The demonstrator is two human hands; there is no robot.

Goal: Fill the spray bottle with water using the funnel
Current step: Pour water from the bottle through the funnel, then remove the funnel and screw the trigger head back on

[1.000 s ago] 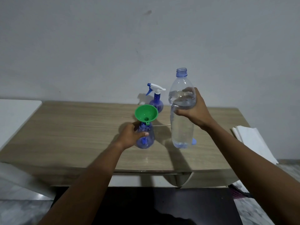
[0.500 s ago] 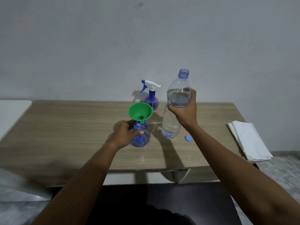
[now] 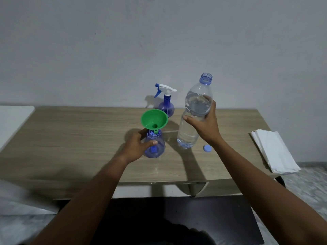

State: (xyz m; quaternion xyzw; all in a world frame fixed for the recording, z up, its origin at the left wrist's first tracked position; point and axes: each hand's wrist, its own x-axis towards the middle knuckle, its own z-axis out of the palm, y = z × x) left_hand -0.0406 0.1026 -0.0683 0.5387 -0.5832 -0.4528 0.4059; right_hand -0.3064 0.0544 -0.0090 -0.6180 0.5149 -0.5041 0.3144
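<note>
A round blue spray bottle body stands uncapped on the wooden table, with a green funnel in its neck. My left hand grips this bottle from the left. My right hand holds a clear, uncapped water bottle, lifted off the table and leaning slightly right, just right of the funnel. It is mostly full of water.
A second blue spray bottle with a white trigger head stands behind the funnel near the wall. A blue cap lies on the table by my right wrist. Folded white paper towels rest at the table's right end.
My right hand has lifted the water bottle off the table and tipped it a little, uncovering the blue cap. My left hand keeps its hold on the spray bottle.
</note>
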